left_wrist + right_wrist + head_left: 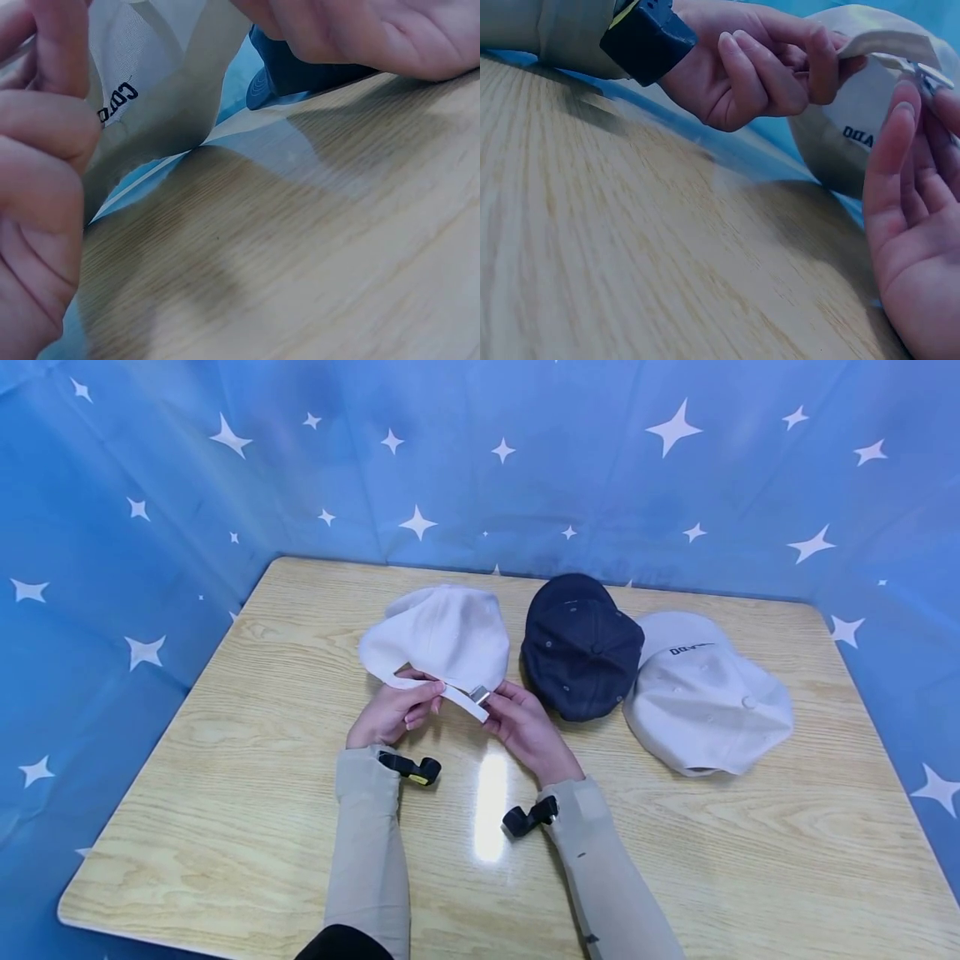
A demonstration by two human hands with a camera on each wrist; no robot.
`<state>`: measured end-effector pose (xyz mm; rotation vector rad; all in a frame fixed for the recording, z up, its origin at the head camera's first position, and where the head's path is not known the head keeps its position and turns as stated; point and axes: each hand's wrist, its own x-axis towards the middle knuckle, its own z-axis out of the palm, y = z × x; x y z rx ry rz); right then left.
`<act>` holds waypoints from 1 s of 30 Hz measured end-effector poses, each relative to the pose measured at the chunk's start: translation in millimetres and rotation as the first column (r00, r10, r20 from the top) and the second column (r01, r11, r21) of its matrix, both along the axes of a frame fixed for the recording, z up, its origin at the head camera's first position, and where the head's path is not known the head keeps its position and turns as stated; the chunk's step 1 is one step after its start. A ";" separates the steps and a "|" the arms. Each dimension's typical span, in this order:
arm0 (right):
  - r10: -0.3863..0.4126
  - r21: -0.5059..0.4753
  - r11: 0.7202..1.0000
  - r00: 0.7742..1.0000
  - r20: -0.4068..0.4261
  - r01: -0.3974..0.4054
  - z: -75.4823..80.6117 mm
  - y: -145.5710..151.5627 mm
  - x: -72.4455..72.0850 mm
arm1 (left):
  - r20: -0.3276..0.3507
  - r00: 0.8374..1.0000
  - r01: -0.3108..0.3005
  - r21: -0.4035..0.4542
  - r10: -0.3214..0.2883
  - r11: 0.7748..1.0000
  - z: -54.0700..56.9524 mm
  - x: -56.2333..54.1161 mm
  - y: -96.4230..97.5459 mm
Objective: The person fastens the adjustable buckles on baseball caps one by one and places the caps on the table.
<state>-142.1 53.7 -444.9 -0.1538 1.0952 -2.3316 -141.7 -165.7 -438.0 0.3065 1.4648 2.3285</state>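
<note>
A white baseball cap (446, 631) is at the middle of the table, its back opening facing me. My left hand (392, 710) pinches the cap's strap (463, 702) between thumb and fingers. On the other side, my right hand (528, 735) pinches the end with the metal buckle (479, 695). The strap's loose tip sticks out past the buckle toward the right hand. In the right wrist view the strap (892, 45) bends out of the left fingers, above the buckle (930, 75). Dark lettering (120, 99) shows inside the cap in the left wrist view.
A navy cap (581, 652) lies just right of the white one, crown up. Beside it, touching its edge, is a light grey cap (705, 702) with dark lettering. The wooden table (225, 793) ends at a blue star-printed curtain (480, 460) behind.
</note>
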 end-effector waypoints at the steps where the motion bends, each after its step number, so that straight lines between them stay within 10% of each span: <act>1: -0.002 0.004 1.000 1.000 0.003 0.002 -0.1 -0.1 0.0 | 0.000 1.000 -0.001 -0.003 0.001 1.000 0.1 -0.1 0.2; 30: 0.002 -0.042 0.999 0.999 -0.053 -0.004 -2.9 -0.4 -1.6 | -0.001 1.000 -0.008 -0.049 0.008 0.999 1.1 -1.7 3.6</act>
